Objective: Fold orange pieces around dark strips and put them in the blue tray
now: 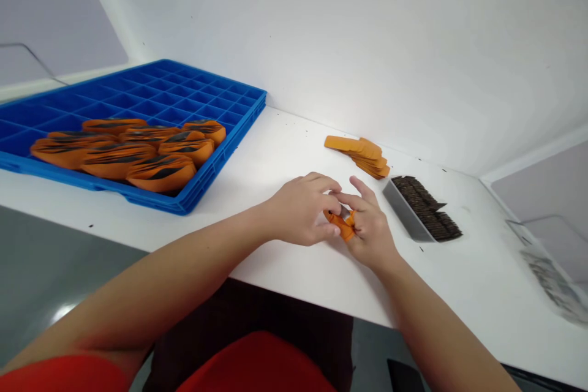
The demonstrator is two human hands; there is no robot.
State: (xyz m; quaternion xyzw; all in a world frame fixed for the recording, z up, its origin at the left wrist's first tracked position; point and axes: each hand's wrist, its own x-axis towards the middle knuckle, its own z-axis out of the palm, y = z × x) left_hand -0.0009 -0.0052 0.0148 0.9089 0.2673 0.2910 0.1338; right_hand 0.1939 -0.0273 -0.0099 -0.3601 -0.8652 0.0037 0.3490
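Note:
Close to the table's front edge, my two hands meet over a small orange paper-like piece point(339, 228). My left hand point(303, 209) pinches its left side between thumb and fingers. The other side is gripped by my right hand point(370, 229), whose one finger sticks out away from the piece. A small greyish bit shows between the fingers, too small to name. Beyond my hands lies a fanned stack of flat orange pieces point(361, 154). A grey open box point(411, 214) to the right holds tightly packed dark brown thin pieces point(427, 205).
On the left sits a blue divided tray point(220, 165); several bundles of orange pieces with dark inserts point(160, 173) fill its near compartments. A white wall point(367, 43) rises behind the white table point(275, 159). A blurred clear bag point(554, 285) lies at the far right. Small dark specks dot the tabletop.

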